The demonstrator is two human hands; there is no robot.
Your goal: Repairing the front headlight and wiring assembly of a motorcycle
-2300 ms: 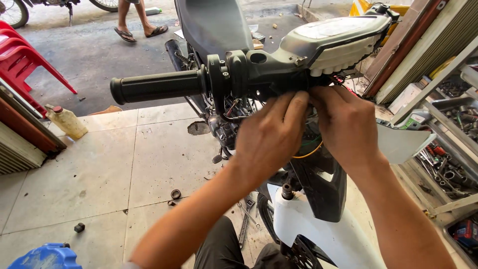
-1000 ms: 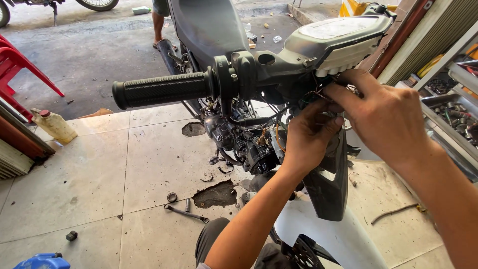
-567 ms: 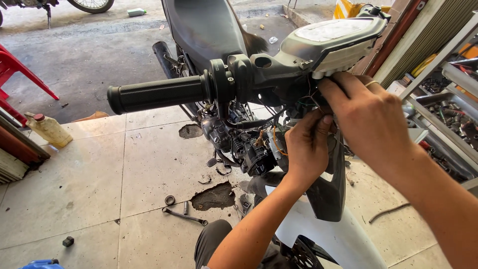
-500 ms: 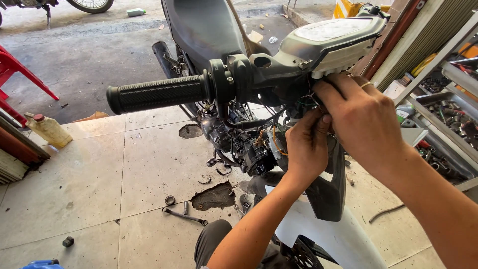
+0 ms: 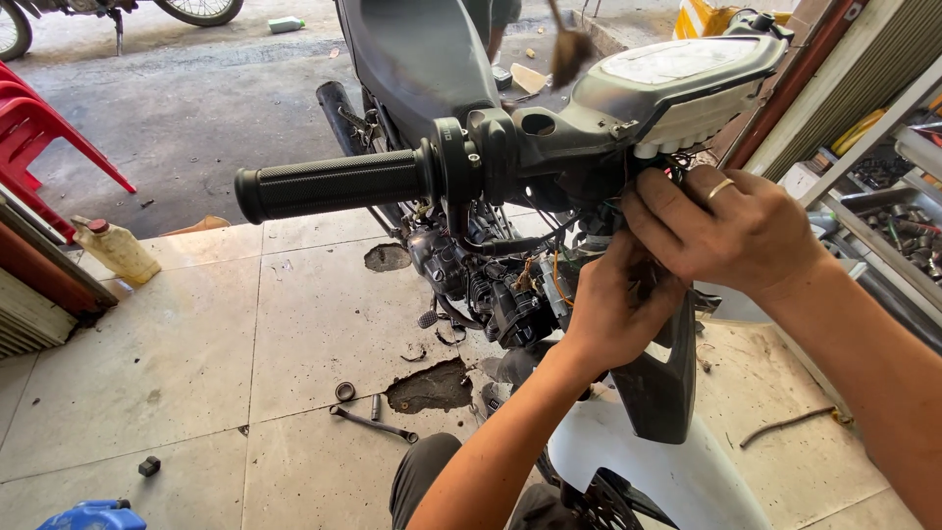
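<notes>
Reaching under the motorcycle's instrument cluster point(image 5: 687, 83), the left hand point(image 5: 613, 314) curls its fingers into the loose wiring point(image 5: 549, 270) while the right hand point(image 5: 731, 231) pinches wires just beneath the handlebar point(image 5: 334, 184); a wrench point(image 5: 373, 424) lies on the floor.

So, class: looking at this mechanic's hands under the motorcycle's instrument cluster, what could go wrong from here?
1. Both the left hand and right hand work among loose wires under the instrument cluster; a wire could get pinched or pulled loose.
2. The ring might snag on the wiring.
3. The wrench and small parts lying on the tiled floor could be stepped on.
</notes>
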